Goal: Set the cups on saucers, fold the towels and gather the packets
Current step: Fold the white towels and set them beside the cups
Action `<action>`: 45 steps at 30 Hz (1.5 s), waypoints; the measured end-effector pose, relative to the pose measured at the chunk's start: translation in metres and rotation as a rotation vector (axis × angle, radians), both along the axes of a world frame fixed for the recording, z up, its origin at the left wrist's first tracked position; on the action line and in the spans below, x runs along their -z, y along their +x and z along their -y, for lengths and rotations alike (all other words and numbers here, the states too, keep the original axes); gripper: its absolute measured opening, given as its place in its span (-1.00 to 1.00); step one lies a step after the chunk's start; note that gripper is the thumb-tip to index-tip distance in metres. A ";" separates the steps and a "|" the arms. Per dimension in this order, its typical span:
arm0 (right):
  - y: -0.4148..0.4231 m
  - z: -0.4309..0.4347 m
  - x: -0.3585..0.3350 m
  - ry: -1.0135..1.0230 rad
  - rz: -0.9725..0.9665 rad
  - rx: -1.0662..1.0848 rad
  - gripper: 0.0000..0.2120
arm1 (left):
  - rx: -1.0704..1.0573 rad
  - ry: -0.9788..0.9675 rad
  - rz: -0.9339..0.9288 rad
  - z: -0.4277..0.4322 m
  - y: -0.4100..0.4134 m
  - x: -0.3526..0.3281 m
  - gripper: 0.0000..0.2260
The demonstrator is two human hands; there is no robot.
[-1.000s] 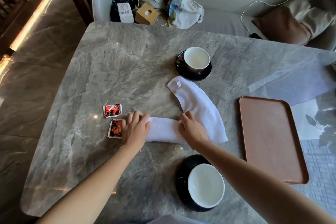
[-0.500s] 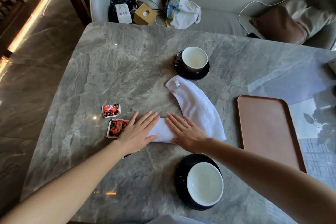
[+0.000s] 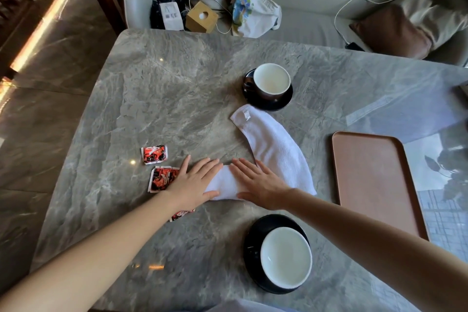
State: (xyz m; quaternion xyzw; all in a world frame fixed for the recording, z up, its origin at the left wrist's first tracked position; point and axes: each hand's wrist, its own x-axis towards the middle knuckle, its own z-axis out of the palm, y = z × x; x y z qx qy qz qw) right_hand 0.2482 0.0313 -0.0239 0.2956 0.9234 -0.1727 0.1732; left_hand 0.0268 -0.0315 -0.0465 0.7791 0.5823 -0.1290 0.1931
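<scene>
Pressing the white terry towel flat, the left hand and right hand lie spread, palms down; next likely another fold.

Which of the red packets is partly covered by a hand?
The packet nearer the person of the two left of the towel: the left hand overlaps its right edge. The farther packet lies clear. A third red scrap peeks from under the wrist.

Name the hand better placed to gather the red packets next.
Left. The left hand lies beside the red packets, partly over one; the right hand rests farther away on the white towel.
</scene>
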 end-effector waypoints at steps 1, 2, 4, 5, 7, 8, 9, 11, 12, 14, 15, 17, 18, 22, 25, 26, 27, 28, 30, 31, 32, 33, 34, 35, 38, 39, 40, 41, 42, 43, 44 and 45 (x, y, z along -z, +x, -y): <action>-0.004 -0.005 -0.013 -0.061 -0.089 0.085 -0.38 | -0.039 -0.052 0.046 -0.006 0.002 -0.006 -0.34; -0.007 -0.009 -0.028 -0.086 -0.234 0.188 -0.48 | -0.083 -0.108 0.093 -0.014 0.005 -0.011 -0.34; -0.009 -0.016 -0.056 -0.160 -0.474 0.405 -0.78 | -0.151 -0.178 0.132 -0.031 0.012 -0.021 -0.38; -0.010 -0.016 -0.067 -0.279 -0.480 0.463 -0.82 | -0.165 -0.191 0.127 -0.039 0.016 -0.025 -0.42; -0.016 -0.012 -0.081 -0.504 -0.246 0.414 -0.77 | -0.148 -0.197 0.096 -0.051 0.026 -0.030 -0.47; -0.020 -0.008 -0.082 -0.574 -0.085 0.367 -0.77 | -0.133 -0.208 0.085 -0.055 0.030 -0.031 -0.50; -0.024 -0.004 -0.080 -0.615 0.041 0.349 -0.76 | -0.128 -0.227 0.078 -0.058 0.035 -0.032 -0.51; -0.031 0.002 -0.077 -0.638 0.167 0.343 -0.73 | -0.144 -0.274 0.062 -0.060 0.042 -0.032 -0.52; -0.035 0.005 -0.077 -0.611 0.211 0.308 -0.70 | -0.165 -0.300 0.054 -0.060 0.044 -0.032 -0.50; -0.038 0.012 -0.075 -0.545 0.314 0.198 -0.65 | -0.209 -0.348 0.027 -0.058 0.049 -0.033 -0.41; -0.038 0.015 -0.073 -0.518 0.353 0.161 -0.63 | -0.226 -0.365 0.001 -0.057 0.052 -0.034 -0.38; -0.036 0.021 -0.070 -0.478 0.389 0.130 -0.66 | -0.259 -0.379 -0.046 -0.054 0.056 -0.035 -0.43; -0.034 0.023 -0.069 -0.463 0.381 0.127 -0.69 | -0.291 -0.386 -0.045 -0.052 0.057 -0.034 -0.47; -0.024 0.029 -0.066 -0.462 0.318 0.206 -0.65 | -0.468 -0.433 0.116 -0.038 0.056 -0.027 -0.48; -0.018 0.032 -0.067 -0.499 0.259 0.275 -0.63 | -0.570 -0.396 0.243 -0.024 0.054 -0.024 -0.43; -0.016 0.032 -0.068 -0.528 0.227 0.305 -0.64 | -0.601 -0.388 0.310 -0.019 0.053 -0.024 -0.44; -0.014 0.032 -0.068 -0.554 0.185 0.326 -0.65 | -0.633 -0.377 0.396 -0.015 0.052 -0.024 -0.47; -0.013 0.032 -0.068 -0.582 0.144 0.343 -0.67 | -0.677 -0.364 0.487 -0.009 0.051 -0.024 -0.50; -0.009 0.029 -0.066 -0.639 0.055 0.451 -0.69 | -0.788 -0.349 0.651 0.000 0.048 -0.027 -0.52; -0.009 0.028 -0.068 -0.672 0.009 0.518 -0.68 | -0.838 -0.354 0.727 0.004 0.046 -0.028 -0.54; -0.008 0.027 -0.071 -0.694 -0.038 0.559 -0.66 | -0.883 -0.363 0.802 0.008 0.045 -0.030 -0.56; -0.007 0.025 -0.073 -0.712 -0.091 0.588 -0.64 | -0.928 -0.363 0.877 0.010 0.043 -0.032 -0.57; -0.005 0.024 -0.075 -0.737 -0.152 0.644 -0.61 | -0.972 -0.355 0.954 0.011 0.043 -0.036 -0.57; -0.003 0.023 -0.075 -0.769 -0.220 0.720 -0.58 | -1.008 -0.336 1.029 0.011 0.044 -0.040 -0.57; 0.004 0.023 -0.078 -0.929 -0.421 0.856 -0.60 | -1.063 -0.277 1.207 0.001 0.054 -0.056 -0.59; 0.006 0.023 -0.078 -0.979 -0.495 0.865 -0.64 | -1.076 -0.269 1.242 -0.005 0.060 -0.062 -0.59; 0.008 0.023 -0.079 -1.017 -0.570 0.886 -0.66 | -1.091 -0.268 1.271 -0.011 0.067 -0.068 -0.60; 0.010 0.022 -0.079 -1.017 -0.636 0.915 -0.65 | -1.107 -0.271 1.298 -0.019 0.074 -0.073 -0.61; 0.013 0.020 -0.078 -0.978 -0.693 0.947 -0.62 | -1.119 -0.275 1.317 -0.026 0.081 -0.077 -0.63; 0.016 0.017 -0.077 -0.913 -0.739 0.978 -0.59 | -1.118 -0.282 1.332 -0.033 0.088 -0.081 -0.64; 0.022 0.013 -0.076 -0.853 -0.785 1.017 -0.57 | -1.101 -0.298 1.345 -0.039 0.095 -0.084 -0.65; 0.028 0.009 -0.073 -0.823 -0.831 1.065 -0.57 | -1.071 -0.321 1.354 -0.044 0.102 -0.086 -0.66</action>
